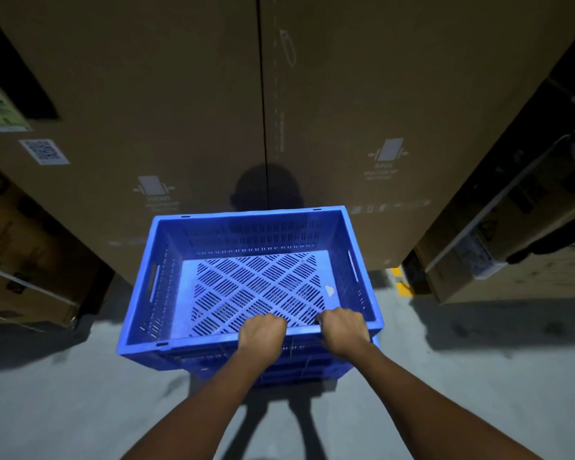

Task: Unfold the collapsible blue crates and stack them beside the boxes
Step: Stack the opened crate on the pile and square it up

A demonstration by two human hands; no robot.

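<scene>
Crate (249, 280) of blue plastic sits unfolded on top of other blue crates (279, 370), at twelve o'clock from the person and just in front of the tall cardboard boxes (180, 94). At eleven o'clock the left hand (263, 332) curls its fingers over the near rim; at one o'clock the right hand (344, 330) does the same, both clamped on. It looks light, stiff and slotted throughout, so the rim or the side handle slots probably give the surest hold.

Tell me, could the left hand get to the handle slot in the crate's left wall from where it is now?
Probably yes. The left hand grips the near rim of the blue crate, and the handle slot sits open on the left wall, with nothing in the crate blocking it.
</scene>
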